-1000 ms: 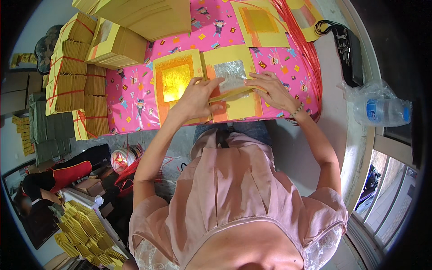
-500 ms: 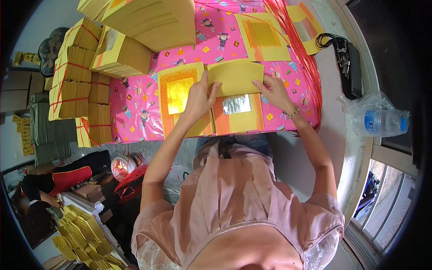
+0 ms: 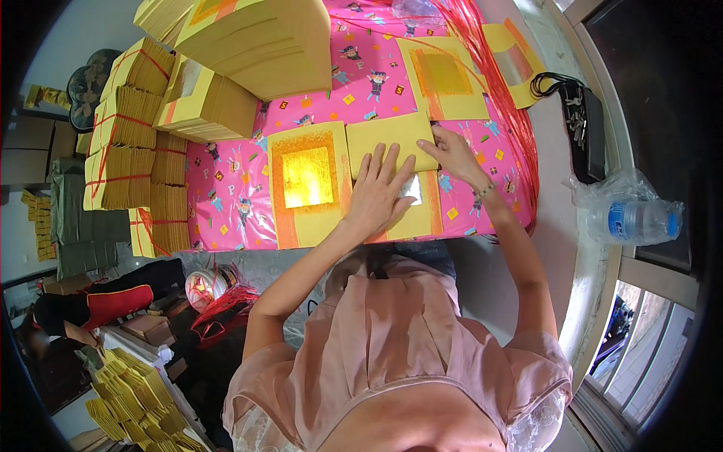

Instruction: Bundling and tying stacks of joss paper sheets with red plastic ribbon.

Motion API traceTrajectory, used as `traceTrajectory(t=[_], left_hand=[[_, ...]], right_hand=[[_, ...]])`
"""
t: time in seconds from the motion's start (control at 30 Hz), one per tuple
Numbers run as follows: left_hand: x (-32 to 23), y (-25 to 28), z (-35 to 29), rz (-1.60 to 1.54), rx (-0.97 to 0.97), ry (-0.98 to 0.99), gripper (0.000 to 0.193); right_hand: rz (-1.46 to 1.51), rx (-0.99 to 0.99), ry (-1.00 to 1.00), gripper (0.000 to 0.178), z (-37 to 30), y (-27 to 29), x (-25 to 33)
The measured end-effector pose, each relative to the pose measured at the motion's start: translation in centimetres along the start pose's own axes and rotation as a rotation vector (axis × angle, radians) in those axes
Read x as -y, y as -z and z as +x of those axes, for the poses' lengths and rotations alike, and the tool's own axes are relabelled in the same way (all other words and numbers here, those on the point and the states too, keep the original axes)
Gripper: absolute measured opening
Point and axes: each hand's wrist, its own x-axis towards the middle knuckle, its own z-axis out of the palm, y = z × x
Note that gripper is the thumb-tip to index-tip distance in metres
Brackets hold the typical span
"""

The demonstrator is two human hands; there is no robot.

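On the pink patterned table cover, a yellow paper sheet (image 3: 392, 135) lies with its far part folded toward me over its own orange-edged, silver-patched face. My left hand (image 3: 379, 192) rests on the fold's near edge, fingers spread and partly covering the silver patch. At the fold's right edge, my right hand (image 3: 454, 157) pinches the paper between thumb and curled fingers. Just left of it, a second yellow sheet with a shiny gold square (image 3: 307, 177) lies flat, close beside my left hand and forearm.
Tall stacks of yellow paper (image 3: 256, 53) and red-tied bundles (image 3: 120, 177) line the table's left. Red plastic strings (image 3: 520, 143) run down the right, past another gold-patched sheet (image 3: 443, 75). Beyond are a black pouch with keys (image 3: 584, 128) and a bottle (image 3: 636, 222). A person works at lower left.
The raised flap of the sheet has come down toward me and lies flatter. My left hand has moved from its left edge onto the fold, fingers spreading; the right stays at the right edge.
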Motion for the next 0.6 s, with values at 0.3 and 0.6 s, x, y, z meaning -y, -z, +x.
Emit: traceTrajectory(t=[0.3,0.6], left_hand=[[0.1,-0.3,-0.1,-0.017,0.062,0.03,0.081],[0.1,-0.4,-0.1,0.016,0.063,0.024,0.082]], right_hand=[[-0.556,-0.318,0.317,0.029,2.7,2.0,-0.7],[-0.579,-0.283,0.297,0.027,3.7,3.5,-0.5]])
